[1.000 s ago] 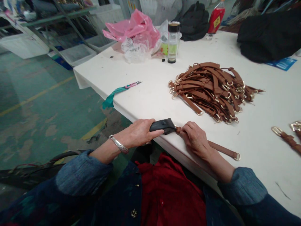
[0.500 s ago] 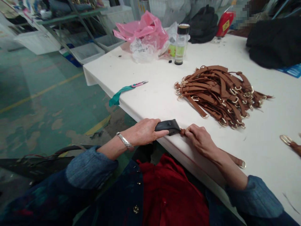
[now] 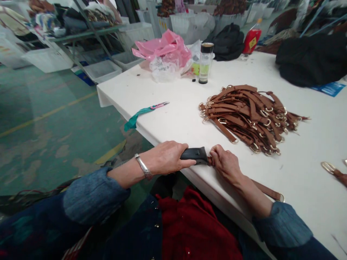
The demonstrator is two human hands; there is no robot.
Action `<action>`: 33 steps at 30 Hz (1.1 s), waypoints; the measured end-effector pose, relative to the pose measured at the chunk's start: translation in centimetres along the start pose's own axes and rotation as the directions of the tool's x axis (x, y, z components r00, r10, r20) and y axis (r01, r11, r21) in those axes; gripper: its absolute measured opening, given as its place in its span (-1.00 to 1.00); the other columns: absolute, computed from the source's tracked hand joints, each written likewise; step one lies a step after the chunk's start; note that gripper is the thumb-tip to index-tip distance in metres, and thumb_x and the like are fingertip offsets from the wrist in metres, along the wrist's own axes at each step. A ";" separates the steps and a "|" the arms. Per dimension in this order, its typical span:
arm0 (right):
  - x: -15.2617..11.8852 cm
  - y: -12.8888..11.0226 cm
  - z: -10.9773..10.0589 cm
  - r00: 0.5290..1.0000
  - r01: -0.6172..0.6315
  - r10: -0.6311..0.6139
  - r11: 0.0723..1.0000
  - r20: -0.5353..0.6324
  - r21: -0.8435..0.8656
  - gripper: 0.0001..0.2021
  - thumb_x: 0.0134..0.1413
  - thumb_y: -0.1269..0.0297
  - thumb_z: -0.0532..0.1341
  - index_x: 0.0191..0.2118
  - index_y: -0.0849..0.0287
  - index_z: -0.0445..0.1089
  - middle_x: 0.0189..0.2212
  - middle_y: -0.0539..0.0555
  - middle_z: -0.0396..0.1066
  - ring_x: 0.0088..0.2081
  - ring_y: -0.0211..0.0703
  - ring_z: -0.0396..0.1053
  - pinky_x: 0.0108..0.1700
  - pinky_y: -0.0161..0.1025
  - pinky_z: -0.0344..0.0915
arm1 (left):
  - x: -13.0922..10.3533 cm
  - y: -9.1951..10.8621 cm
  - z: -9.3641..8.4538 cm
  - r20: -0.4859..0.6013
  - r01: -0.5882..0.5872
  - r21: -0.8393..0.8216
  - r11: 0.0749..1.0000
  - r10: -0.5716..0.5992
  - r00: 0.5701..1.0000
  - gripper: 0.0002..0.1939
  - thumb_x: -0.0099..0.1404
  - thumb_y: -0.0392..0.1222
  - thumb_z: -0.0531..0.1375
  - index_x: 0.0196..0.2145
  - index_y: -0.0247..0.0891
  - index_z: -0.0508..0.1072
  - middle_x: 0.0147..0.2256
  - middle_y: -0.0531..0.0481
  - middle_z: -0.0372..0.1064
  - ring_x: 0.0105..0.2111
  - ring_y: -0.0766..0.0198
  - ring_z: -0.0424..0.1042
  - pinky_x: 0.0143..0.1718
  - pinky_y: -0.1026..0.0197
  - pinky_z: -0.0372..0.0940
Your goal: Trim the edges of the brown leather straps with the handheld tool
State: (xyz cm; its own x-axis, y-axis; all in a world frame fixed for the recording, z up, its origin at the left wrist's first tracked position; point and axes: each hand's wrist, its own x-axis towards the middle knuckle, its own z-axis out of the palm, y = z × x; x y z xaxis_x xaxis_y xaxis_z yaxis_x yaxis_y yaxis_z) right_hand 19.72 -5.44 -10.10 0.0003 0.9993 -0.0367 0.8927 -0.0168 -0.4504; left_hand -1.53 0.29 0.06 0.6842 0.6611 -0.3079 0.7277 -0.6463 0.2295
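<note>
My left hand point(image 3: 166, 157) is closed around a black hand-held tool point(image 3: 193, 154), thumb along its near side; its exact kind does not show. The tool's blunt end points right, toward my right hand point(image 3: 227, 163). In my right fingers is a brown strap point(image 3: 267, 190), pinched close against that end. The strap runs back under my right wrist to a gold-coloured buckle resting on the table. My palm and fingers hide its middle. Beyond my hands lies a heap of brown straps point(image 3: 244, 113) with gold-coloured buckles and rings.
Pink-handled snips point(image 3: 159, 105) with a green cloth strip lie near the left edge of the white table point(image 3: 176, 122). Farther back are a pink plastic bag point(image 3: 168, 45), a glass bottle point(image 3: 205, 65), a red bottle point(image 3: 251, 39) and black cloth point(image 3: 306, 57). Another buckled strap point(image 3: 336, 171) lies right.
My view has tilted up slightly, so the table things appear lower. My right fingers are closer to the tool's end, and less of the strap shows between them.
</note>
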 end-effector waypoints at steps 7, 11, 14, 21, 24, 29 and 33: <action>0.0 0.3 0.1 0.998 -0.037 0.045 0.988 -0.049 0.147 -0.78 0.22 0.13 -0.06 -0.31 0.08 0.24 -0.57 -0.05 0.38 -0.48 -0.19 0.33 -0.40 -0.32 0.04 | 1.9 0.4 -0.2 0.015 0.018 -0.018 1.000 -0.018 1.000 -0.52 0.23 0.23 -0.01 -0.29 -0.25 0.42 -0.44 -0.09 0.42 -0.46 0.19 0.36 -0.49 0.23 0.10; -0.1 0.2 0.0 0.995 -0.056 0.075 0.959 -0.060 0.277 -0.79 0.21 0.16 -0.04 -0.37 0.09 0.23 -0.59 -0.08 0.38 -0.52 -0.25 0.31 -0.40 -0.33 0.06 | 1.3 0.1 -0.3 0.033 0.019 -0.021 1.000 -0.018 0.999 -0.52 0.23 0.22 -0.01 -0.29 -0.24 0.42 -0.42 -0.09 0.43 -0.44 0.18 0.37 -0.47 0.23 0.11; 0.0 0.1 -0.2 0.993 -0.061 0.086 0.954 -0.074 0.292 -0.80 0.20 0.18 -0.02 -0.39 0.09 0.24 -0.59 -0.10 0.38 -0.52 -0.27 0.30 -0.39 -0.34 0.07 | 1.0 0.3 -0.5 0.046 0.025 -0.002 1.000 -0.025 0.999 -0.51 0.23 0.23 -0.02 -0.28 -0.25 0.42 -0.44 -0.08 0.43 -0.46 0.19 0.37 -0.48 0.23 0.11; -0.1 0.2 -0.2 0.988 -0.053 0.104 0.920 -0.114 0.389 -0.82 0.18 0.18 0.01 -0.38 0.10 0.24 -0.61 -0.09 0.36 -0.55 -0.28 0.27 -0.42 -0.35 0.09 | 2.7 1.1 0.0 -0.008 0.066 -0.003 0.998 -0.066 0.998 -0.50 0.20 0.26 -0.02 -0.30 -0.23 0.42 -0.39 -0.11 0.44 -0.43 0.16 0.37 -0.46 0.20 0.10; 0.1 0.3 0.0 0.986 -0.035 0.113 0.850 -0.118 0.525 -0.80 0.18 0.17 0.01 -0.41 0.11 0.22 -0.63 -0.10 0.33 -0.57 -0.30 0.26 -0.44 -0.35 0.12 | 3.1 1.0 0.3 -0.024 0.075 -0.031 0.997 -0.076 0.997 -0.50 0.19 0.26 -0.02 -0.32 -0.23 0.42 -0.41 -0.09 0.43 -0.46 0.19 0.35 -0.48 0.20 0.10; -0.7 0.7 -0.5 0.981 0.004 0.131 0.730 -0.145 0.683 -0.78 0.15 0.09 0.05 -0.29 0.14 0.25 -0.54 -0.04 0.35 -0.53 -0.28 0.29 -0.44 -0.34 0.20 | 3.2 0.9 0.8 -0.043 0.112 -0.071 0.991 -0.115 0.992 -0.48 0.19 0.25 -0.03 -0.29 -0.26 0.43 -0.39 -0.11 0.44 -0.45 0.20 0.35 -0.47 0.22 0.10; -2.6 1.8 -1.2 0.978 0.108 -0.040 0.938 -0.204 0.331 -0.75 0.00 0.10 0.22 -0.25 0.15 0.39 -0.42 0.05 0.38 -0.40 -0.20 0.30 -0.34 -0.26 0.22 | 2.7 0.5 0.9 -0.048 0.117 -0.079 0.990 -0.121 0.992 -0.47 0.19 0.27 -0.03 -0.29 -0.25 0.42 -0.39 -0.11 0.44 -0.44 0.19 0.37 -0.47 0.22 0.11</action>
State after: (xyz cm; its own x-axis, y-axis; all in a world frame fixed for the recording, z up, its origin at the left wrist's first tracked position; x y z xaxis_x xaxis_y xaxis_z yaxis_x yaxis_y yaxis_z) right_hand 21.85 -8.03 -9.74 0.0564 0.9848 0.1642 0.6878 0.0809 -0.7214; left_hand 0.64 1.46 -1.52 0.5929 0.7519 -0.2882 0.8040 -0.5328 0.2640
